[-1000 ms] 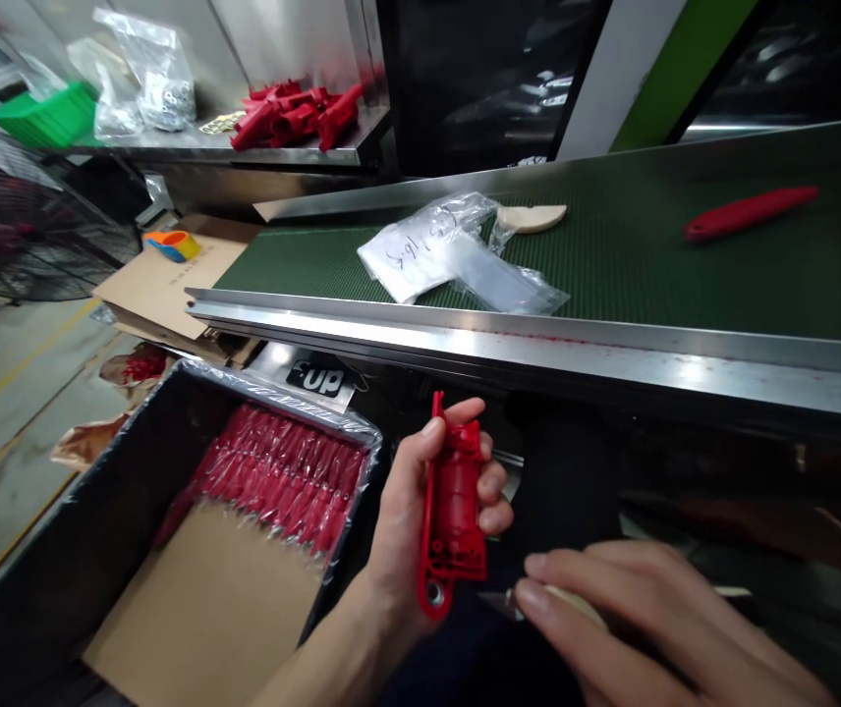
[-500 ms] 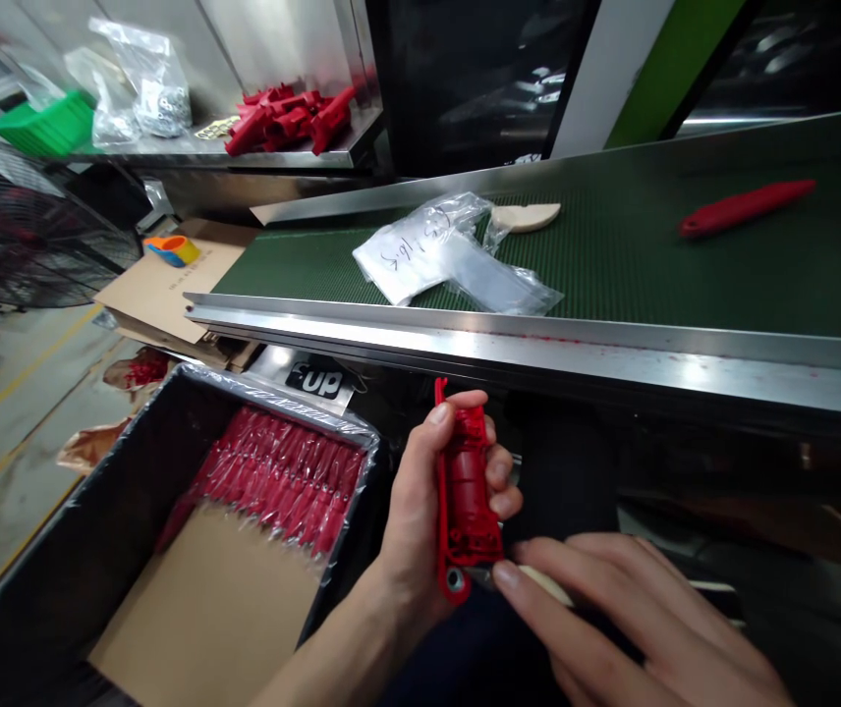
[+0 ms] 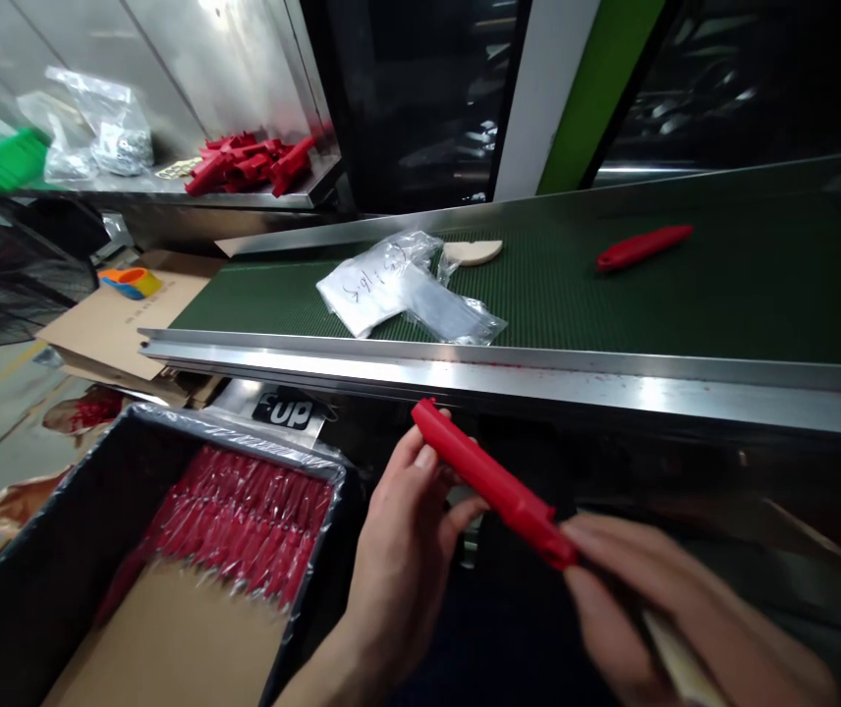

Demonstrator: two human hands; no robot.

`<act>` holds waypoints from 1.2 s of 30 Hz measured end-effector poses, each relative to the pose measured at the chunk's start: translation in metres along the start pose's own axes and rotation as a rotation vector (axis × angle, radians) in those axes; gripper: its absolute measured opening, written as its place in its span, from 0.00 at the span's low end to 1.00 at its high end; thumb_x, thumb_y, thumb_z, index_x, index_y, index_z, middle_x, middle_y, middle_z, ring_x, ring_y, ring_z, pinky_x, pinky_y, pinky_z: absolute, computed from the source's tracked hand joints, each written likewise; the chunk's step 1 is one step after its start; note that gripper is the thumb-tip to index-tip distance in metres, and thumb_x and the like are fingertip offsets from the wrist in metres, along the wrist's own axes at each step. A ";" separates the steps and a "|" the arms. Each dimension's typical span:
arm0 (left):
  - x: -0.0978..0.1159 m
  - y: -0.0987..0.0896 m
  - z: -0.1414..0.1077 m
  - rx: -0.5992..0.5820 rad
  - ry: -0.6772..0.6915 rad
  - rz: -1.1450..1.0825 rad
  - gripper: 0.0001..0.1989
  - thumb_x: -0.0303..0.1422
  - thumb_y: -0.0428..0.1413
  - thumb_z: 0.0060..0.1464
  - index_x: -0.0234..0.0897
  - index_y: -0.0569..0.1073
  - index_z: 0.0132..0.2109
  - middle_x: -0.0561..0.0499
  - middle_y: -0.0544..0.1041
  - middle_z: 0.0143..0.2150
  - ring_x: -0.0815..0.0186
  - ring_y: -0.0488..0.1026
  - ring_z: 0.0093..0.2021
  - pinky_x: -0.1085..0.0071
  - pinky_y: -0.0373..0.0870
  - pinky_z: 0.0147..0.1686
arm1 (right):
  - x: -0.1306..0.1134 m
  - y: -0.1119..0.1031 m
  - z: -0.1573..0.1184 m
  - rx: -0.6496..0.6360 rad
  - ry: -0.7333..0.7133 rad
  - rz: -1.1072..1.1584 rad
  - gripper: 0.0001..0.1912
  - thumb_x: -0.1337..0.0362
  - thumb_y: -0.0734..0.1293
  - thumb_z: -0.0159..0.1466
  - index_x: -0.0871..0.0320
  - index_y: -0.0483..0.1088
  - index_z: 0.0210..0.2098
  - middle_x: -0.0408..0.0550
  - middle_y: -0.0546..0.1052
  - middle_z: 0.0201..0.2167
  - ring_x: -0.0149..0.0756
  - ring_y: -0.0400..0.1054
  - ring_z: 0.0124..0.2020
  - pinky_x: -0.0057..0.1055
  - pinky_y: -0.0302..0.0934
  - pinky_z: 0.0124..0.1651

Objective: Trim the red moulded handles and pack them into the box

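Left hand (image 3: 400,579) grasped red plastic handle (image 3: 494,483), its end against right hand (image 3: 686,619) fingers (image 3: 597,550), clenched on pale wooden handle (image 3: 675,658); a slip risked dropping it.

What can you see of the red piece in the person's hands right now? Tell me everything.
The red moulded plastic piece is long, narrow and slightly tapered, with a smooth, semi-glossy face turned up and a rounded end. It is held in the air, tilted across the view, above the dark area below the conveyor's steel edge. Its far end rests against the fingers of the left hand, and its near end meets the blurred right hand. Its underside is hidden.
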State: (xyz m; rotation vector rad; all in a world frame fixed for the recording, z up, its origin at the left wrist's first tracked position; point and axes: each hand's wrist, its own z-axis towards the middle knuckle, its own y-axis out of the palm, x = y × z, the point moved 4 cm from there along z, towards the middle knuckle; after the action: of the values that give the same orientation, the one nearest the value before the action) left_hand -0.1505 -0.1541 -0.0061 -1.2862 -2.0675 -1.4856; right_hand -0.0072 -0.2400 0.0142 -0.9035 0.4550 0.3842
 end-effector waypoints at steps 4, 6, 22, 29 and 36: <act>0.003 -0.006 0.001 0.021 0.013 0.168 0.11 0.35 0.61 0.57 0.37 0.78 0.47 0.46 0.78 0.45 0.64 0.75 0.42 0.69 0.74 0.45 | 0.044 -0.012 0.007 0.071 0.047 0.014 0.08 0.63 0.69 0.63 0.47 0.77 0.41 0.41 0.80 0.39 0.34 0.76 0.34 0.28 0.72 0.33; 0.004 -0.006 0.002 0.043 0.041 0.272 0.11 0.35 0.63 0.55 0.37 0.80 0.45 0.47 0.79 0.43 0.66 0.77 0.37 0.71 0.74 0.42 | 0.058 -0.015 0.013 0.058 0.046 0.056 0.08 0.63 0.69 0.63 0.47 0.77 0.42 0.40 0.79 0.40 0.34 0.76 0.35 0.27 0.73 0.33; 0.014 0.010 0.025 0.045 0.094 0.405 0.10 0.35 0.63 0.54 0.35 0.80 0.41 0.46 0.80 0.28 0.66 0.76 0.29 0.75 0.72 0.34 | 0.062 -0.015 0.055 -0.065 0.245 0.120 0.10 0.58 0.67 0.65 0.48 0.75 0.46 0.38 0.80 0.41 0.28 0.77 0.35 0.17 0.70 0.32; 0.016 0.002 0.043 -0.007 0.030 0.350 0.10 0.36 0.63 0.55 0.34 0.79 0.42 0.46 0.81 0.30 0.67 0.76 0.30 0.76 0.72 0.34 | 0.061 0.001 0.078 -0.133 0.376 0.257 0.08 0.59 0.68 0.64 0.53 0.77 0.41 0.40 0.80 0.29 0.27 0.73 0.24 0.17 0.67 0.25; 0.030 0.008 0.058 -0.002 0.142 0.515 0.12 0.38 0.62 0.54 0.40 0.79 0.46 0.48 0.81 0.35 0.64 0.77 0.34 0.75 0.72 0.38 | 0.059 -0.007 0.103 -0.063 0.265 0.186 0.10 0.60 0.68 0.63 0.52 0.76 0.44 0.42 0.79 0.34 0.28 0.73 0.27 0.20 0.69 0.28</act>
State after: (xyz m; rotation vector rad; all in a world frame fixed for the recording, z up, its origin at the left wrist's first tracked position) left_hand -0.1466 -0.0884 -0.0061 -1.5161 -1.4922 -1.2939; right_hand 0.0682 -0.1524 0.0430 -0.9810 0.7779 0.4522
